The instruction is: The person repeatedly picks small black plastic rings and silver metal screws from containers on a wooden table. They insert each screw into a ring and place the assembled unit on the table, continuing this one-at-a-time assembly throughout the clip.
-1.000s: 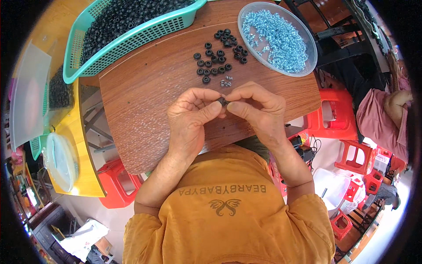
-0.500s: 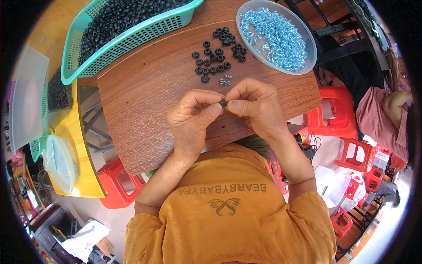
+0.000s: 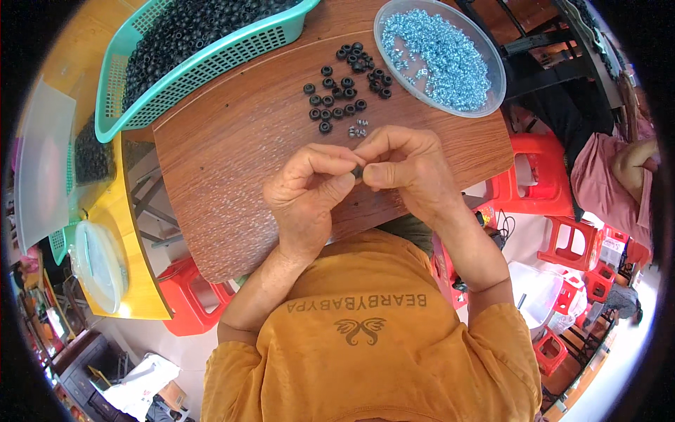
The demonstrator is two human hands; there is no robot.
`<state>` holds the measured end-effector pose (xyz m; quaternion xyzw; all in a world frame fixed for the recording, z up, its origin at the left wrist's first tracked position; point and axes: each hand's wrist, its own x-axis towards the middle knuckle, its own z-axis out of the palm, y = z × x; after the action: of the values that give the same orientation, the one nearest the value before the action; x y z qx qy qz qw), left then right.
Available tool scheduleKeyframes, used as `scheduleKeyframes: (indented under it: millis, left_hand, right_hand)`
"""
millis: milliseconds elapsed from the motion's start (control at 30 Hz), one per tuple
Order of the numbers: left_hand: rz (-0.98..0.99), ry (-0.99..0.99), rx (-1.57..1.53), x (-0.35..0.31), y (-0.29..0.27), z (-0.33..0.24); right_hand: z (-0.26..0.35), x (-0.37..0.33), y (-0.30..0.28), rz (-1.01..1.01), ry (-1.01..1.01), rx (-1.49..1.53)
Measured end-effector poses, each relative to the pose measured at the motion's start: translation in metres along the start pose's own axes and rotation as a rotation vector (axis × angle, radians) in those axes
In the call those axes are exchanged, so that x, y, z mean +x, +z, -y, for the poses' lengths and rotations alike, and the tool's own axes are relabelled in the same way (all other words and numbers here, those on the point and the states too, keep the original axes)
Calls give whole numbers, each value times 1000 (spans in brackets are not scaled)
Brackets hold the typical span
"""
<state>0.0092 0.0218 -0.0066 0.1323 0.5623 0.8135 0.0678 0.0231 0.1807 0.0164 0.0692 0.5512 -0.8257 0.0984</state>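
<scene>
Over the near part of the brown wooden table (image 3: 211, 204), my left hand (image 3: 308, 188) and my right hand (image 3: 411, 165) meet fingertip to fingertip. Between their thumbs and forefingers is a small round black piece (image 3: 357, 172), like the black ring-shaped pieces on the table; the fingers cover much of it. Just beyond my fingertips lie several small shiny clear pieces (image 3: 358, 129). Farther off, loose black ring-shaped pieces (image 3: 337, 98) are spread in a rough cluster.
A green mesh basket (image 3: 204, 72) heaped with black pieces stands at the far left. At the far right is a clear round tub (image 3: 498, 88) of small shiny bluish pieces. Red stools (image 3: 538, 186) stand beside the table, and another person's pink-clothed leg (image 3: 608, 176) shows at right.
The black piece now shows more between my fingertips, and its round side is turned more into view. Both hands stay in nearly the same place. The whole view has shifted slightly.
</scene>
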Motion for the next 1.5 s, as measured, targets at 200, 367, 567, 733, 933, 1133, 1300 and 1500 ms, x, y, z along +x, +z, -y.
scheduleKeyframes:
  millis: [200, 367, 567, 733, 933, 1133, 1300, 1500]
  left_hand:
    - [-51, -2, -101, -2, 2, 3]
    - [-52, -38, -132, 0, 4, 0]
    - [-66, -24, -107, 0, 4, 8]
    - [-120, -146, -284, 8, 6, 1]
    - [-173, -311, -389, 15, 7, -6]
    - [-166, -343, -371, 16, 9, -5]
    - [-156, -351, -273, 18, 8, -6]
    - [-90, -436, -246, 19, 3, -6]
  right_hand:
    - [-7, 2, 4, -39, 3, -7]
    - [-7, 2, 2, -36, -13, -12]
    - [-13, 4, -2, -44, 3, 0]
    - [-1, 11, 6, -60, -40, 20]
    - [-9, 6, 10, -268, -632, -691]
    - [-9, 7, 8, -264, -783, -807]
    - [-9, 9, 9, -256, -770, -795]
    - [-12, 7, 1, -211, -701, -797]
